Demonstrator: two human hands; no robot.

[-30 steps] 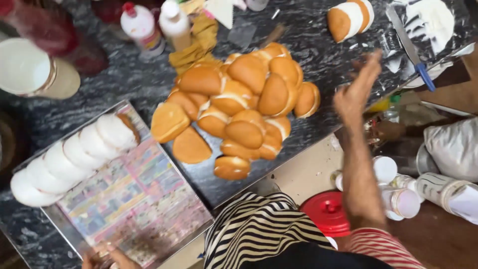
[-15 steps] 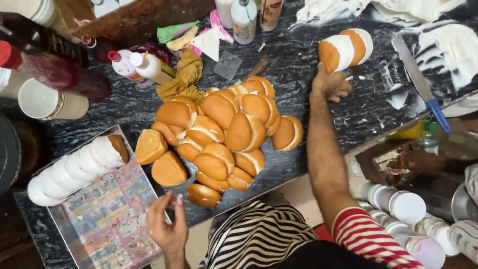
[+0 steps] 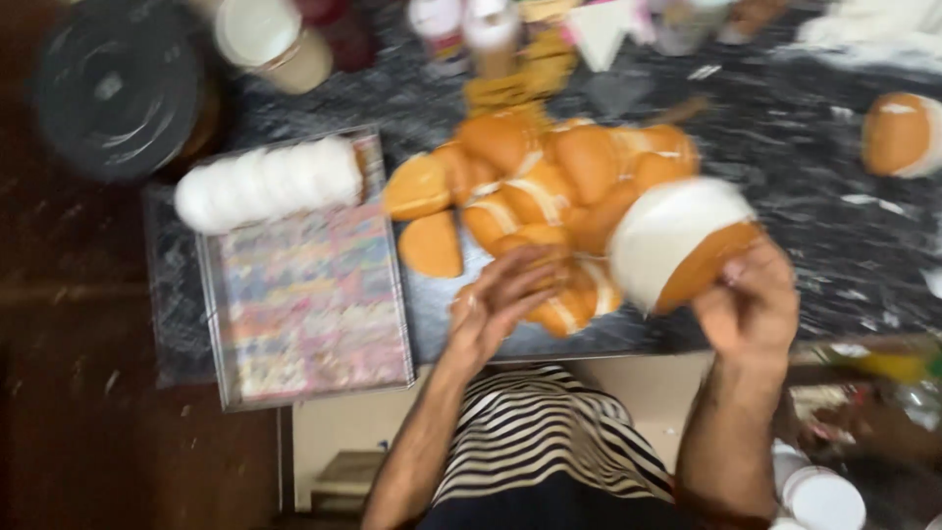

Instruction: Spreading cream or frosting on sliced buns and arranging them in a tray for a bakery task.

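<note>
Split bun [image 3: 677, 245]: white cut face, brown crust, tilted, held above bun pile [image 3: 549, 196].

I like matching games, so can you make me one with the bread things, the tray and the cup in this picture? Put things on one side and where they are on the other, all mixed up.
Things:
1. Split bun
2. Row of white bun halves
3. Pile of buns
4. Paper cup

Places:
A. At the far edge of the dark counter, above the tray
B. Held in the right hand
C. Lined up along the tray's far end
D. Heaped on the counter, just beyond the left hand

Pairs: 1-B, 2-C, 3-D, 4-A
</note>
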